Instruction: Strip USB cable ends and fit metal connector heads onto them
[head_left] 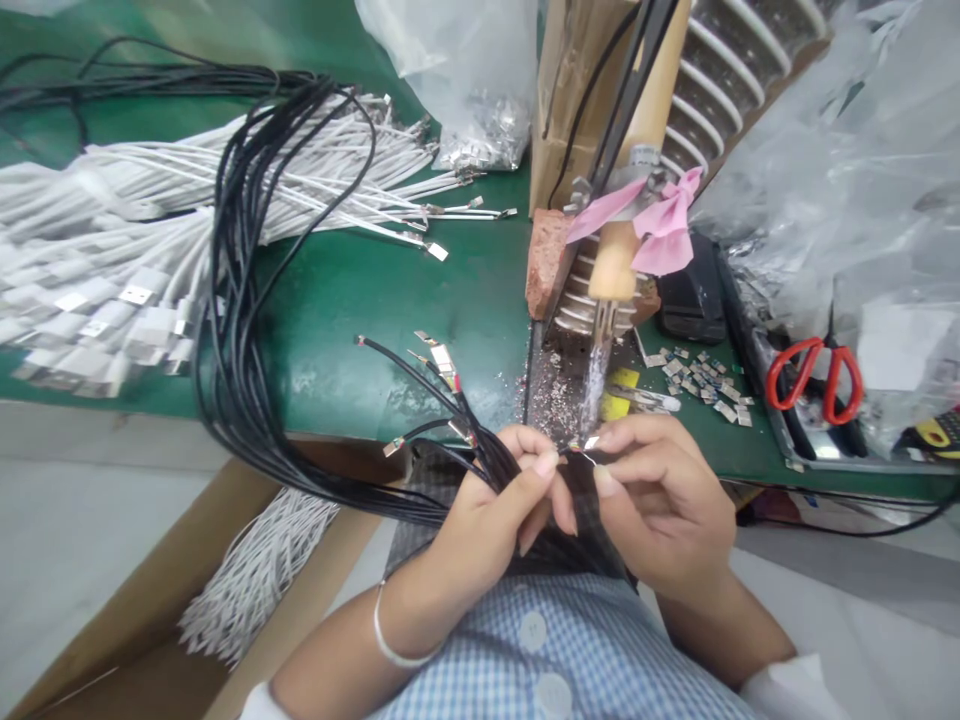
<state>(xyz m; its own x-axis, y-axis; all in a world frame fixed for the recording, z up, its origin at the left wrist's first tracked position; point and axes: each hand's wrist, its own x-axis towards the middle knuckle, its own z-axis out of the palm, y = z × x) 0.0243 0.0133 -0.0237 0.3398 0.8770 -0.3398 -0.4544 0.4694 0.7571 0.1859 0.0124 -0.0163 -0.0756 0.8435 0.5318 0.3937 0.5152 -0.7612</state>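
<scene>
My left hand (491, 510) is closed around a bundle of black cables (247, 300) that loops up over the green table; several cable ends with small metal tips (442, 360) fan out above my fingers. My right hand (660, 490) pinches a small metal connector (590, 442) at the end of one black cable, thumb and forefinger pressed together. Both hands meet just below the tip of a soldering iron (600, 345) with a wooden handle, mounted pointing down.
White cables with metal plugs (150, 240) cover the left of the green table (352, 290). Red-handled scissors (814, 375), loose metal shells (701, 378), plastic bags (472, 90) and a brick (541, 262) lie around the iron. A cardboard box of white cables (247, 580) sits below the table.
</scene>
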